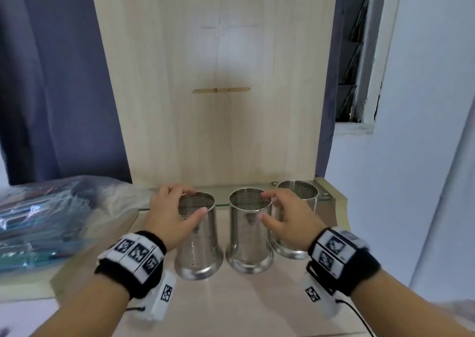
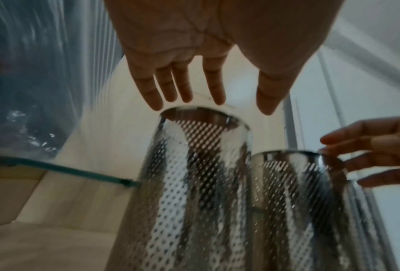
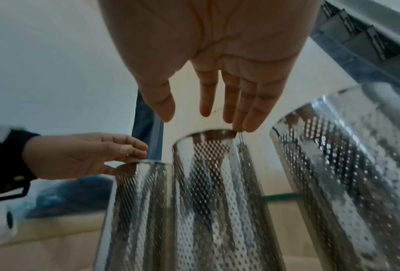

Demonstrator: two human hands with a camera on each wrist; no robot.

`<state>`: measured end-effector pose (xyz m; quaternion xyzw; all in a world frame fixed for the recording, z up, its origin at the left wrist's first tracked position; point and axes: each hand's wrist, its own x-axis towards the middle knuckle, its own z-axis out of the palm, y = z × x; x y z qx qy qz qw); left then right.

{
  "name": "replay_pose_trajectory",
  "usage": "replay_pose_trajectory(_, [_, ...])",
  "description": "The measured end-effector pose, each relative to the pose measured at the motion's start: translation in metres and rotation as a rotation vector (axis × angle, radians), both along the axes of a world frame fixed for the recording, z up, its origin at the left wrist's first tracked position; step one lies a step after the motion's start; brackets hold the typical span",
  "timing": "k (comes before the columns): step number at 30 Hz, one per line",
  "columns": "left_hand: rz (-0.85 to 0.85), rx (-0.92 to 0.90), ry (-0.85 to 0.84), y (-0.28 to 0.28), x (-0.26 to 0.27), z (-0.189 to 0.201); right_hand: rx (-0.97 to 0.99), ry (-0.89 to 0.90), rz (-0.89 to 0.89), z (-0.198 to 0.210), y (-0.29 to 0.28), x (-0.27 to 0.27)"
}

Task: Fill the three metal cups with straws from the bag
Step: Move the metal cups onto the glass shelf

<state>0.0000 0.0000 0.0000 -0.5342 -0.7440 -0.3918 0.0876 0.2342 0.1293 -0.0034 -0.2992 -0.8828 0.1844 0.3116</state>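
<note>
Three perforated metal cups stand on the beige tabletop, all with nothing in them: the left cup (image 1: 199, 244), the middle cup (image 1: 249, 241) and the right cup (image 1: 299, 195) further back. My left hand (image 1: 194, 201) spans the left cup's (image 2: 194, 183) rim, its straight fingers at the far edge and the thumb a little off the near side. My right hand (image 1: 264, 206) hovers over the middle cup (image 3: 212, 192), fingertips touching its far rim and thumb apart. Neither hand holds anything. The clear bag of straws (image 1: 43, 216) lies at the left.
An upright light wooden board (image 1: 221, 105) backs the table just behind the cups. A green-edged glass ledge (image 1: 154, 209) runs along its foot. A blue curtain (image 1: 51, 79) hangs at the left, and a window (image 1: 357, 54) and white wall are at the right.
</note>
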Motion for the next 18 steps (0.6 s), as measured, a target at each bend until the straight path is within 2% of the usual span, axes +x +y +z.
replay_pose_trajectory(2, [0.063, -0.067, -0.013, 0.006, 0.0, -0.003, 0.012, 0.007, -0.047, -0.006, 0.002, -0.013])
replay_pose_trajectory(5, [0.07, -0.121, -0.153, 0.014, -0.006, -0.016, -0.058, 0.057, -0.106, -0.017, 0.005, -0.031])
replay_pose_trajectory(11, [0.073, 0.024, -0.389, 0.019, -0.01, -0.038, -0.305, 0.251, -0.143, -0.035, 0.005, -0.044])
replay_pose_trajectory(14, [0.077, 0.072, -0.406, 0.021, -0.013, -0.047, -0.315, 0.352, -0.127, -0.04, 0.004, -0.042])
replay_pose_trajectory(18, [0.084, 0.075, -0.392, 0.021, -0.011, -0.047, -0.311, 0.347, -0.133, -0.037, 0.003, -0.038])
